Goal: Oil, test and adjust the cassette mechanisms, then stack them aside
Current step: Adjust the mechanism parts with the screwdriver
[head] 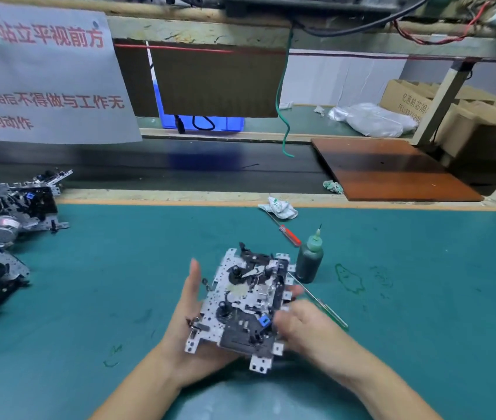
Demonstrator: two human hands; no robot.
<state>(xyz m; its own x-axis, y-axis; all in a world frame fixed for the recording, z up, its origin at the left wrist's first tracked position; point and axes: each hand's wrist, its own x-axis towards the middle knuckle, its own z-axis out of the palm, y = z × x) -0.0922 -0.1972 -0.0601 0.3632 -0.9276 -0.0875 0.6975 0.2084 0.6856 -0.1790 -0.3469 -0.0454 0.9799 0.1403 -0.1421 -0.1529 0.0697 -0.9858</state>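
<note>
Green mat covers the worktop [422,344]. One cassette mechanism [246,301] is held above it, near centre, tilted, plate side up. Left hand [192,322] cradles it from beneath, fingers straight and spread wide. Right hand [298,322] grips its right edge, fingers curled (blurred, exact contact unclear). Just beyond stands a dark oil bottle [309,259], a red-handled screwdriver [289,234] behind it. More mechanisms [1,237] lie piled at far left.

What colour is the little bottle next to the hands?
Dark green, with a paler green cap: the oil bottle, clearest in the head view.
</note>
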